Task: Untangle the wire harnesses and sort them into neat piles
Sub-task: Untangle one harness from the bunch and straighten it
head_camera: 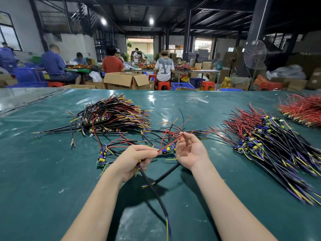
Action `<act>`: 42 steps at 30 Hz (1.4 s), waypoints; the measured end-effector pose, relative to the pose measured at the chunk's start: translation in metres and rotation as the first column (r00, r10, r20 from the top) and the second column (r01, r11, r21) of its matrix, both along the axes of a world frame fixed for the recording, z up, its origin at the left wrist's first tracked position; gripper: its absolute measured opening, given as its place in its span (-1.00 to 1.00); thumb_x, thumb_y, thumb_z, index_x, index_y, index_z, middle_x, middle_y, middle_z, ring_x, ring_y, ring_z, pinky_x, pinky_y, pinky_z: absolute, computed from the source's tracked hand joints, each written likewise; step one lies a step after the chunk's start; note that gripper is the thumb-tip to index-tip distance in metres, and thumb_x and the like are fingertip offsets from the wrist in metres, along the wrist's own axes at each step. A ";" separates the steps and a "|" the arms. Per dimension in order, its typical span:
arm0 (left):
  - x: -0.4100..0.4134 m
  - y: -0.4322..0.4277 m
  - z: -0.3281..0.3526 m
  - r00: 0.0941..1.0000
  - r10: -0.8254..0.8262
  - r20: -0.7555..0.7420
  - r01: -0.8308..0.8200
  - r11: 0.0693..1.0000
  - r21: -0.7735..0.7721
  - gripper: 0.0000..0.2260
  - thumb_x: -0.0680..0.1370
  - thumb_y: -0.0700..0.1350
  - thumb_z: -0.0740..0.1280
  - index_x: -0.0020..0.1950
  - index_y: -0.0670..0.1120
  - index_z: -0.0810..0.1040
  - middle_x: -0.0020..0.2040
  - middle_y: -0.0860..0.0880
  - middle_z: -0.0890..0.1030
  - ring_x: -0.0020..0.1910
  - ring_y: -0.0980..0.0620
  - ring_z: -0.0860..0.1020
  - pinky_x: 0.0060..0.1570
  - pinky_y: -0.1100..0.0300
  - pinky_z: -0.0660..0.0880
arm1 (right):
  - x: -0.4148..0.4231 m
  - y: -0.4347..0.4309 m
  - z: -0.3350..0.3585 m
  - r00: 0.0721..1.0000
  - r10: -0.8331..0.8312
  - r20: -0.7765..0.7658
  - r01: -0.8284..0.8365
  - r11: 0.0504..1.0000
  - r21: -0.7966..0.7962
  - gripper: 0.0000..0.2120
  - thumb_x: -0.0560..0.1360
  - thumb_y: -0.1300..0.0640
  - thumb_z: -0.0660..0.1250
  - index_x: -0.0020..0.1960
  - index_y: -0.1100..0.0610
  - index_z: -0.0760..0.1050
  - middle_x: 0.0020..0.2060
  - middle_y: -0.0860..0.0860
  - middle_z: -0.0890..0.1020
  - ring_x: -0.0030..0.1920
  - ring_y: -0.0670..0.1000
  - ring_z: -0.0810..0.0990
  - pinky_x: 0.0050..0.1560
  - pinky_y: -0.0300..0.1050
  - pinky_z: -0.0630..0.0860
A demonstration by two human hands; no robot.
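My left hand (133,160) is closed around a wire harness; its black cable (152,188) hangs down toward me, ending in blue and yellow leads. My right hand (189,150) pinches that harness's red wire (171,141) between thumb and fingertips, pulled taut between both hands. A small tangle of harnesses (166,134) with green circuit boards lies just behind my hands. One more board (101,158) sits left of my left hand. A stacked pile (112,113) lies at the back left and a long fanned pile (267,143) at the right.
A red-wire pile (302,110) sits at the far right of the green table mat (52,180). Beyond the table edge stand cardboard boxes (126,80), red stools, blue crates, a standing fan (255,54) and several seated people at other benches.
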State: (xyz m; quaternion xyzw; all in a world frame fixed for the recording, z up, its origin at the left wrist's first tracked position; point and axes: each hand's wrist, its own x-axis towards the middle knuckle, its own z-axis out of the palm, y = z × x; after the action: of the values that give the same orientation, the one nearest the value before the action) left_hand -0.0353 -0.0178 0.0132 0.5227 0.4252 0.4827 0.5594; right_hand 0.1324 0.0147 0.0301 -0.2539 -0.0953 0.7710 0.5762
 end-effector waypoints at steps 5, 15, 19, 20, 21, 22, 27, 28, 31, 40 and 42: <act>-0.003 0.002 -0.001 0.998 0.066 0.011 -0.066 0.997 -0.032 -0.77 0.48 -0.34 0.25 -0.30 -0.15 0.62 -0.61 0.07 0.34 -0.65 0.19 0.21 -0.62 0.39 0.17 | -0.001 0.002 -0.004 0.985 -0.113 0.129 0.102 0.990 0.093 -0.80 0.52 0.33 0.22 -0.27 0.28 0.48 -0.62 0.01 0.52 -0.62 -0.14 0.50 -0.60 -0.35 0.45; -0.001 -0.002 0.002 0.989 -0.080 -0.126 0.072 0.995 -0.066 -0.77 0.51 -0.33 0.25 -0.26 -0.15 0.62 -0.62 0.03 0.37 -0.67 0.19 0.25 -0.63 0.40 0.18 | -0.005 0.004 -0.013 0.921 -0.324 0.218 0.272 0.932 0.238 -0.81 0.47 0.44 0.26 -0.26 0.22 0.47 -0.59 -0.01 0.56 -0.58 -0.14 0.53 -0.52 -0.33 0.51; 0.000 -0.004 0.003 0.986 -0.111 -0.123 0.101 0.991 -0.084 -0.77 0.52 -0.32 0.25 -0.23 -0.16 0.65 -0.59 0.02 0.42 -0.63 0.19 0.30 -0.60 0.41 0.21 | -0.010 0.005 -0.017 0.715 -0.562 0.415 0.374 0.810 0.452 -0.76 0.45 0.46 0.28 -0.30 0.20 0.50 -0.60 -0.08 0.54 -0.56 -0.19 0.50 -0.47 -0.35 0.50; 0.000 -0.004 0.004 0.989 -0.093 -0.118 0.085 0.993 -0.076 -0.81 0.53 -0.32 0.25 -0.19 -0.18 0.63 -0.59 0.03 0.42 -0.64 0.20 0.30 -0.60 0.42 0.21 | -0.011 0.006 -0.017 0.678 -0.593 0.433 0.376 0.787 0.489 -0.76 0.45 0.46 0.28 -0.30 0.19 0.51 -0.60 -0.09 0.54 -0.55 -0.19 0.50 -0.46 -0.35 0.51; -0.001 -0.004 0.004 0.991 -0.066 -0.116 0.059 0.996 -0.066 -0.83 0.53 -0.30 0.25 -0.17 -0.19 0.61 -0.59 0.04 0.43 -0.63 0.20 0.29 -0.60 0.42 0.21 | -0.010 0.005 -0.016 0.677 -0.594 0.435 0.374 0.786 0.491 -0.77 0.45 0.45 0.29 -0.29 0.19 0.51 -0.60 -0.09 0.54 -0.55 -0.19 0.51 -0.46 -0.34 0.51; -0.002 -0.003 0.004 0.992 -0.022 -0.126 0.015 0.999 -0.052 -0.85 0.53 -0.29 0.27 -0.17 -0.17 0.61 -0.58 0.05 0.43 -0.63 0.19 0.29 -0.59 0.41 0.19 | -0.008 0.005 -0.016 0.706 -0.566 0.425 0.365 0.806 0.466 -0.78 0.46 0.44 0.28 -0.28 0.19 0.50 -0.60 -0.08 0.55 -0.55 -0.18 0.52 -0.47 -0.33 0.52; -0.005 0.004 0.002 0.960 0.248 -0.134 -0.245 0.969 0.041 -0.76 0.48 -0.27 0.34 -0.37 -0.07 0.60 -0.57 0.05 0.43 -0.58 0.15 0.29 -0.57 0.38 0.15 | 0.000 0.005 -0.012 0.895 -0.309 0.322 0.221 0.934 0.281 -0.82 0.51 0.34 0.25 -0.25 0.19 0.47 -0.59 -0.04 0.56 -0.56 -0.15 0.56 -0.54 -0.34 0.49; -0.004 0.003 0.003 0.969 0.219 -0.115 -0.215 0.976 0.042 -0.74 0.47 -0.29 0.34 -0.39 -0.07 0.61 -0.57 0.04 0.43 -0.57 0.15 0.30 -0.57 0.38 0.17 | 0.000 0.005 -0.010 0.917 -0.281 0.282 0.213 0.945 0.249 -0.82 0.52 0.33 0.24 -0.25 0.20 0.47 -0.59 -0.03 0.56 -0.57 -0.15 0.55 -0.55 -0.34 0.48; 0.002 -0.003 0.007 0.997 0.031 -0.073 -0.030 1.000 0.009 -0.78 0.49 -0.35 0.27 -0.30 -0.17 0.60 -0.57 0.01 0.48 -0.59 0.17 0.37 -0.58 0.41 0.24 | 0.003 0.005 -0.008 0.976 -0.196 0.092 0.183 0.974 0.134 -0.83 0.54 0.30 0.22 -0.23 0.23 0.46 -0.60 0.00 0.56 -0.60 -0.15 0.53 -0.58 -0.35 0.46; 0.001 -0.003 0.009 0.979 0.175 -0.105 -0.185 0.978 -0.095 -0.89 0.51 -0.29 0.29 -0.20 -0.17 0.56 -0.56 0.05 0.49 -0.66 0.20 0.28 -0.65 0.43 0.15 | -0.008 0.000 -0.008 0.984 -0.046 0.173 0.032 0.996 0.083 -0.84 0.51 0.27 0.28 -0.25 0.25 0.47 -0.57 0.03 0.57 -0.57 -0.10 0.56 -0.56 -0.30 0.50; 0.002 -0.003 0.009 0.979 0.174 -0.103 -0.184 0.978 -0.095 -0.90 0.51 -0.28 0.29 -0.18 -0.17 0.57 -0.56 0.05 0.49 -0.66 0.20 0.29 -0.65 0.43 0.16 | -0.015 -0.002 -0.008 0.965 -0.034 0.259 0.007 0.994 0.106 -0.86 0.49 0.32 0.29 -0.25 0.25 0.48 -0.58 0.03 0.56 -0.57 -0.11 0.55 -0.54 -0.31 0.50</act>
State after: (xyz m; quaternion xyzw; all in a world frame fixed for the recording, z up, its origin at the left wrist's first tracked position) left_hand -0.0337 -0.0205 0.0225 0.4747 0.5212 0.4832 0.5192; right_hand 0.1177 0.0128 0.0219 -0.3235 -0.2078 0.7189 0.5791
